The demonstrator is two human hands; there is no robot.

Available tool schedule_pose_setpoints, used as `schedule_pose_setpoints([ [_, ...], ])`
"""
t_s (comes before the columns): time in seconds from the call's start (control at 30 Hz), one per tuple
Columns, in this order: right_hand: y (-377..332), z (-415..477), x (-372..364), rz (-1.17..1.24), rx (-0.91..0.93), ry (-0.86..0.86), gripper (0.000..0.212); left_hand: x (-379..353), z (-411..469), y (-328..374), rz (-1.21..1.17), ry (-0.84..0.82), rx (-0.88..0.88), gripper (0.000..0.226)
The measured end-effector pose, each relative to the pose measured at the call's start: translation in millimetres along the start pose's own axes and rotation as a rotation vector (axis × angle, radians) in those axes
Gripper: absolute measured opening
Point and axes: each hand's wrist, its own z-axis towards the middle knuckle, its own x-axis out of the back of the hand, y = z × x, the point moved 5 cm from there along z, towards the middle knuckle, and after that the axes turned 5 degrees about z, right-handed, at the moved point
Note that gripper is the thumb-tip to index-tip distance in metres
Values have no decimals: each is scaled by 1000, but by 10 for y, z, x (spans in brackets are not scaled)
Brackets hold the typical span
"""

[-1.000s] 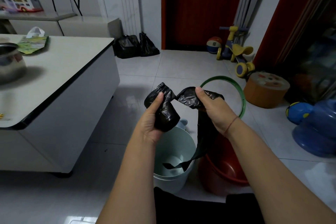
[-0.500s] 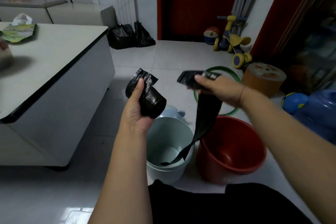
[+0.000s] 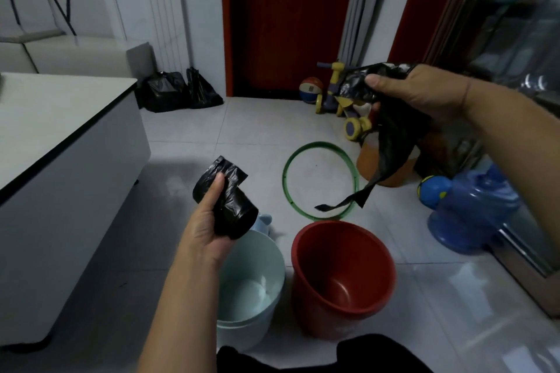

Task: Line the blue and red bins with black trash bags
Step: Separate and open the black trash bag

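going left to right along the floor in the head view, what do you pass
white table → full black bags → pale blue bin → red bin → blue water jug

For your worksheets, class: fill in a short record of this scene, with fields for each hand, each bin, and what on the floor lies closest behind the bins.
left hand: grips roll of black bags
right hand: holds one torn-off bag, hanging loose, raised to the right
blue bin: upright, unlined
red bin: upright, unlined, right of the blue bin
behind bins: green hoop flat on the tiled floor
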Motion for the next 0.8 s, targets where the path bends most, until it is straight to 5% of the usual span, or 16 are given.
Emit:
schedule_pose_setpoints([
  [0.1, 136, -36, -135, -107, -6, -47, 60, -75, -35, -51, 29, -4, 13, 20],
  [0.2, 353, -130, -445, -103, -9, -119, 44, -89, -26, -87, 70, 1, 6, 15],
  [0.53, 1162, -462, -1230, 18, -155, -193, 44, -53, 81, -129, 108, 11, -4, 33],
  [0.7, 1548, -759, -1695, 117, -239, -257, 8, -61, 108, -164, 177, 6, 13, 15],
  [0.8, 1819, -1015, -2101, 170, -260, -332, 18, -66, 130, -185, 231, 8, 16, 17],
])
